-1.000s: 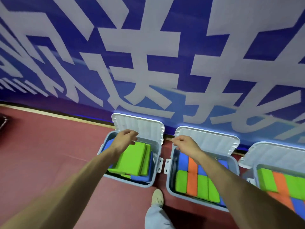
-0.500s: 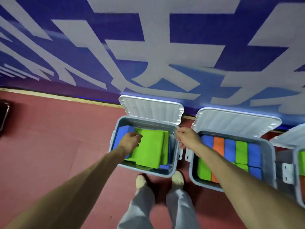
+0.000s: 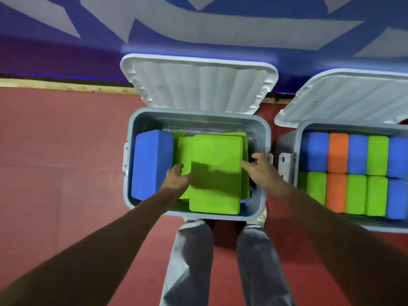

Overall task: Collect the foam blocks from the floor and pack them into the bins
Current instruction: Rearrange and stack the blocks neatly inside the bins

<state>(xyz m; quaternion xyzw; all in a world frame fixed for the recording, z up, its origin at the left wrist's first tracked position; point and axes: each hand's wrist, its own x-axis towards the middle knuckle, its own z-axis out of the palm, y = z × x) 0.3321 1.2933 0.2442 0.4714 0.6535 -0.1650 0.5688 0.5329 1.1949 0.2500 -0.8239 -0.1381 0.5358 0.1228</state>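
An open grey bin stands on the floor right in front of my feet. Inside it a blue foam block stands along the left wall, and green foam blocks lie stacked flat in the middle. My left hand touches the left edge of the top green block with loosely spread fingers. My right hand reaches the block's right edge, fingers extended. A second open bin to the right is packed with upright blue, orange and green blocks.
Both bin lids lean back against a blue wall with large white lettering. The floor is dark red. My legs and shoes stand just behind the near rim of the left bin.
The view has closed in and tilted down onto the left bin. My right hand moved from the gap between the bins to the green block's right edge; my left hand stays at its left edge.
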